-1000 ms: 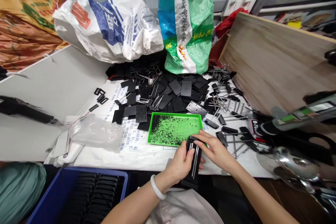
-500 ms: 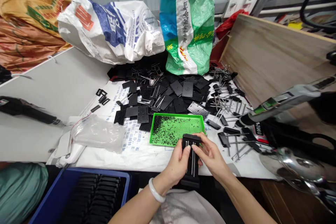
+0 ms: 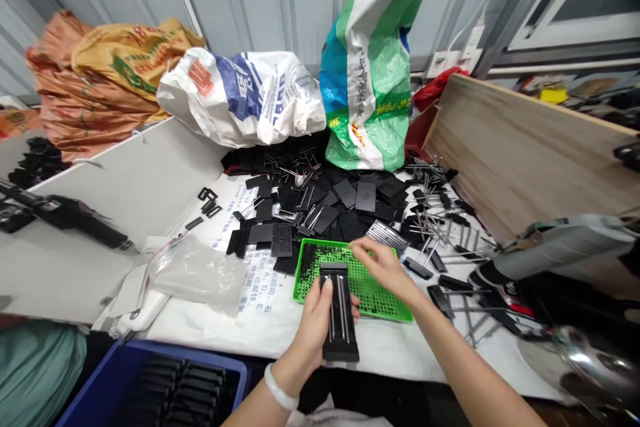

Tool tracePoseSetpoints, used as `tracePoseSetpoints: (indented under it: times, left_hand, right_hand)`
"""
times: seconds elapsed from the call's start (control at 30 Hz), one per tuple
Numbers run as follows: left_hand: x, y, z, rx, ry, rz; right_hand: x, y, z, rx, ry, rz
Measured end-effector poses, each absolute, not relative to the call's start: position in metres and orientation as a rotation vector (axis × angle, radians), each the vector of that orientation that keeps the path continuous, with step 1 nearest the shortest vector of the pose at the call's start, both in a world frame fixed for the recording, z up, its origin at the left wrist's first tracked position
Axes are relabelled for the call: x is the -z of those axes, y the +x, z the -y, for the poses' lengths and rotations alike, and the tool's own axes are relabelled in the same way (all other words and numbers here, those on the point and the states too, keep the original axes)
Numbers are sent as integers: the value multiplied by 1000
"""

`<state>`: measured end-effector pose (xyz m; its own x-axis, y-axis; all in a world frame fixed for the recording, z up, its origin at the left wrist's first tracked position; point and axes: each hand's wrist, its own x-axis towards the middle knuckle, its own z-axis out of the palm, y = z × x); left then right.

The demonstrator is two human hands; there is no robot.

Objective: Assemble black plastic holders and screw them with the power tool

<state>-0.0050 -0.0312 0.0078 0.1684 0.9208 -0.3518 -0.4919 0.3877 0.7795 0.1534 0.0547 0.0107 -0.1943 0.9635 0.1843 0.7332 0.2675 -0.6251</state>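
My left hand (image 3: 314,327) is shut on a long black plastic holder (image 3: 341,337), which has thin metal rods (image 3: 337,300) lying along its face. The holder's far end overlaps the green perforated tray (image 3: 400,310). My right hand (image 3: 375,265) hangs over the tray's far edge with its fingers loosely curled and nothing visible in them. Small black pieces cover the left part of the tray (image 3: 310,267). Beyond it lies a heap of black plastic plates (image 3: 320,213).
Metal pins with black parts (image 3: 430,230) lie right of the tray on a printed white sheet (image 3: 265,320). A clear plastic bag (image 3: 197,273) lies to the left. Nearby are a blue crate of black parts (image 3: 200,355), a wooden board (image 3: 520,153) and a steel bowl (image 3: 590,363).
My right hand has let go of the black holder and moved up and left over the tray. My left hand keeps the holder. The whole view has tilted, so the table sits lower.
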Motion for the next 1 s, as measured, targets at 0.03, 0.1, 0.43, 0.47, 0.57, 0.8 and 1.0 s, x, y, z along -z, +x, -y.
tracePoseSetpoints:
  times: [0.03,0.1,0.43,0.47,0.57,0.8,1.0]
  left_hand:
    - [-8,-7,28,-1141,521,-927]
    - [-8,-10,23,-1209,450,-912]
    - [-7,-10,10,-1404,406,-908]
    - [-9,-7,8,-1450,431,-921]
    - [-11,-1,6,-1532,527,-994]
    - [-3,-5,6,-1426,688,-1066]
    - [-3,-6,7,-1428,726,-1082]
  right_hand:
    - [-14,154,-77,-425,-1621,1953]
    - [-18,154,-116,-271,-1724,1894]
    - [-14,148,-56,-151,-1416,2056]
    - [-11,145,-37,-102,-1345,2114]
    - [0,140,3,-144,-1195,2154]
    - [18,134,17,-501,-1225,1930]
    - [24,144,6,-556,-1397,1821]
